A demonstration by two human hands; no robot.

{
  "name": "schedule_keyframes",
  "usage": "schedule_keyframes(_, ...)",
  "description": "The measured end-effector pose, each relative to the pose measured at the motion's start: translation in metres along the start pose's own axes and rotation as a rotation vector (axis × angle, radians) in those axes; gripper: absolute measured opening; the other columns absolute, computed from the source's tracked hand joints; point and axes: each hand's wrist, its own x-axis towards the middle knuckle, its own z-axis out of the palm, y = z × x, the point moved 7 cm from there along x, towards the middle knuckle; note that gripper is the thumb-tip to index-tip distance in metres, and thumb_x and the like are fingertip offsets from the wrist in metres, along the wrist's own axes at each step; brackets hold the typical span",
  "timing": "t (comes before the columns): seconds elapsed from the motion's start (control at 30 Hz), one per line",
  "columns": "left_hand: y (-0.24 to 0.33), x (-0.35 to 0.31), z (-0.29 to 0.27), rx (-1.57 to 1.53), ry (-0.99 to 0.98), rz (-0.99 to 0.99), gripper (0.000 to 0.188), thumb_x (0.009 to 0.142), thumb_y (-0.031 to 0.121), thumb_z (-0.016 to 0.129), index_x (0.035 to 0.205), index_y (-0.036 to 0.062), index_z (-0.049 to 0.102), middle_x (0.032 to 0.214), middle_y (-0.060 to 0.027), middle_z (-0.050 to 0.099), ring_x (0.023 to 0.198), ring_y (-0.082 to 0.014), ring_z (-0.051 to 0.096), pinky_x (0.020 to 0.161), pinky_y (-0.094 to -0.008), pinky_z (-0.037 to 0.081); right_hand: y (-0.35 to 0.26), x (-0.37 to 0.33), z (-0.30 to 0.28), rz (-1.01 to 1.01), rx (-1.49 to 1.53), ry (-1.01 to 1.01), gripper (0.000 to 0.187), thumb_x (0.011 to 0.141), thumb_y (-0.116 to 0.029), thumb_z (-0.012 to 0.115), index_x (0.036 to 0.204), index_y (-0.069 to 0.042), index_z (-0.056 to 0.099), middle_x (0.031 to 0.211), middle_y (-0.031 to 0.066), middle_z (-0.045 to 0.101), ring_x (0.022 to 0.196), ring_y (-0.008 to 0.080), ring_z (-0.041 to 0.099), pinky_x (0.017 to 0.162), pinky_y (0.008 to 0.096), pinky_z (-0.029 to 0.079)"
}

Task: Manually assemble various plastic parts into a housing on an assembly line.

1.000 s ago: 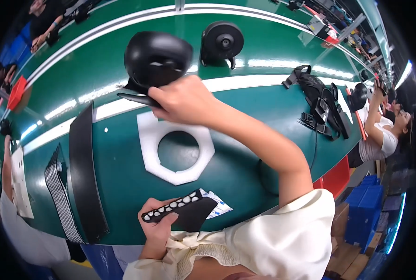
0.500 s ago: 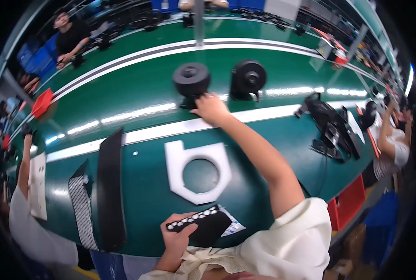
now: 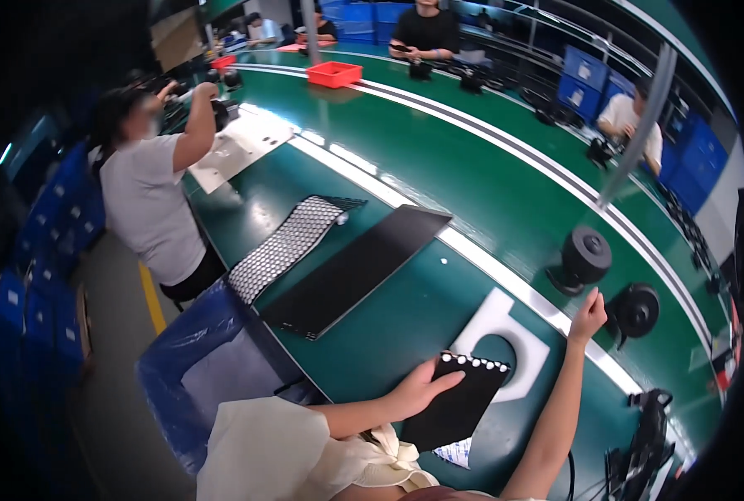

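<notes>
In the head view, the person's two hands are apart. The left hand is clamped on a flat black sheet, its thumb across the face, near the table's near edge. A row of round white spots runs along the sheet's upper edge, and a white liner with blue print shows at its lower end. The right hand reaches to the white strip along the table's far edge, fingers curled; whether they pinch anything, I cannot tell. Just beyond it, on the glossy green surface, stands a round-headed black device, with a second black device near it on the right.

A white foam piece with a round hole lies on the table between the hands, partly covered by the sheet in this view. Further left, a long black panel reaches from the near edge to the far one, with a mesh-patterned strip just beside it. Dark straps and cables lie toward the table's right end.
</notes>
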Motion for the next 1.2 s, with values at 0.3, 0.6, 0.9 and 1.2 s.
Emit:
schedule_keyframes(0.3, 0.022, -0.007, 0.000, 0.532, 0.040, 0.192, 0.028, 0.080, 0.018, 0.056, 0.097, -0.0025, 0.046, 0.084, -0.0142, 0.058, 0.076, -0.0181, 0.058, 0.068, -0.0287, 0.044, -0.030, -0.014, 0.053, 0.115, 0.303, -0.417, 0.034, 0.085, -0.015, 0.048, 0.055, -0.002, 0.038, 0.044, 0.0021, 0.033, 0.037, 0.0083, 0.031, 0.036, 0.0239, 0.025)
schedule_keyframes(0.6, 0.043, -0.004, 0.004, 0.088, -0.020, 0.218, 0.027, 0.079, 0.014, 0.058, 0.100, -0.0013, 0.049, 0.091, -0.0048, 0.057, 0.084, -0.0093, 0.051, 0.075, -0.0244, 0.042, -0.056, -0.075, 0.101, 0.504, 0.408, -1.284, 0.025, 0.068, -0.009, 0.065, 0.091, 0.001, 0.061, 0.074, 0.0011, 0.057, 0.066, 0.0064, 0.050, 0.060, 0.0200, 0.040)
schedule_keyframes(0.9, 0.066, 0.090, 0.037, -0.337, -0.451, -0.099, 0.028, 0.079, 0.018, 0.054, 0.099, -0.0012, 0.052, 0.091, -0.0070, 0.057, 0.078, -0.0129, 0.056, 0.070, -0.0254, 0.045, -0.084, -0.116, 0.073, 0.487, 0.680, -1.299, 0.026, 0.071, -0.008, 0.060, 0.097, -0.003, 0.060, 0.077, 0.0017, 0.058, 0.071, 0.0091, 0.052, 0.064, 0.0234, 0.043)
schedule_keyframes(1.2, -0.014, 0.203, 0.089, -0.265, -0.519, -0.275, 0.030, 0.073, 0.025, 0.059, 0.091, 0.0013, 0.058, 0.081, -0.0089, 0.061, 0.067, -0.0168, 0.059, 0.062, -0.0293, 0.047, -0.011, -0.067, 0.071, 0.679, 0.466, -0.943, 0.027, 0.073, -0.012, 0.058, 0.098, -0.003, 0.059, 0.081, 0.0025, 0.058, 0.074, 0.0100, 0.052, 0.066, 0.0243, 0.043)
